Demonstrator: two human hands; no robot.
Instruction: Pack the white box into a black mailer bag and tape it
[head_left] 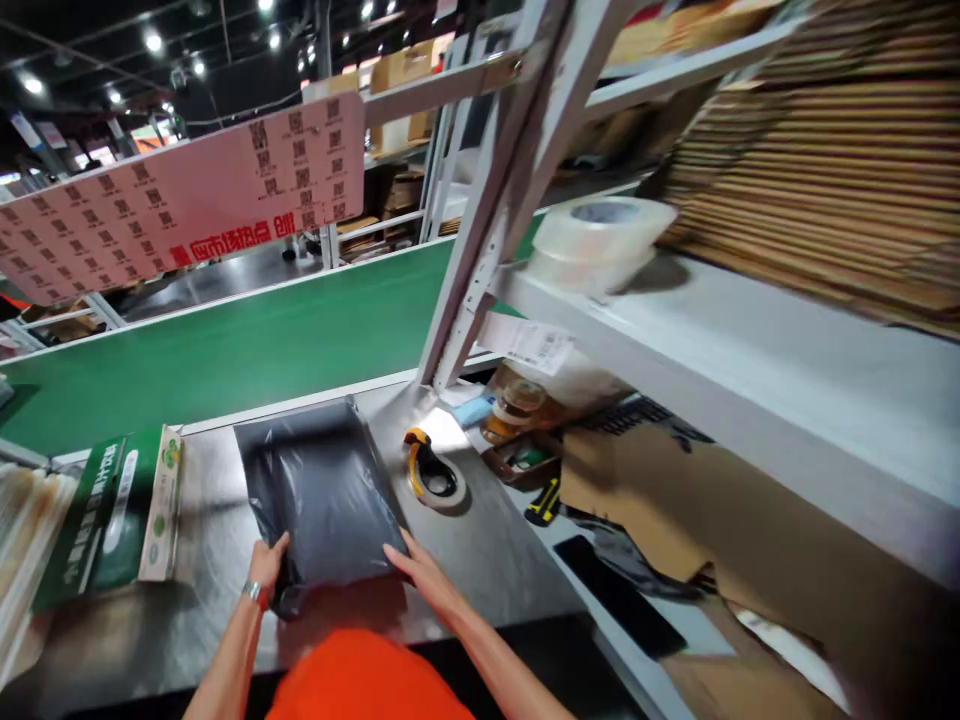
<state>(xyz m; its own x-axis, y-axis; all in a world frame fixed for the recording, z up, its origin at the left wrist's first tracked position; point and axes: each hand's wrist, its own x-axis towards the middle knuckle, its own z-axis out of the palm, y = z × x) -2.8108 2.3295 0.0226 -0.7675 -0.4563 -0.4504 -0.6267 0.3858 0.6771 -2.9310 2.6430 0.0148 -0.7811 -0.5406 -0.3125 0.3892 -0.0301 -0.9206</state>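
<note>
A black plastic mailing bag [330, 490], flat and full-looking, lies on the metal table in front of me. My left hand [268, 568] grips its near left corner, with the thumb on the side of the bag. At the near right edge, my right hand [417, 562] pinches the bag, thumb on top and the other fingers partly hidden below. To the right of the bag rests a tape dispenser [435, 478] with an orange and black handle. A green printed box [112, 515] stands left of the bag, apart from my left hand.
Beyond the metal table [210, 480] runs a green conveyor belt [300, 325]. Tape rolls [600, 240] and stacked flat cardboard [832, 170] sit on the right shelf. Beneath it are a yellow-black cutter [544, 502], a dark phone-like slab [619, 595] and cardboard [660, 500]. A pink QR-code board [217, 190] hangs ahead.
</note>
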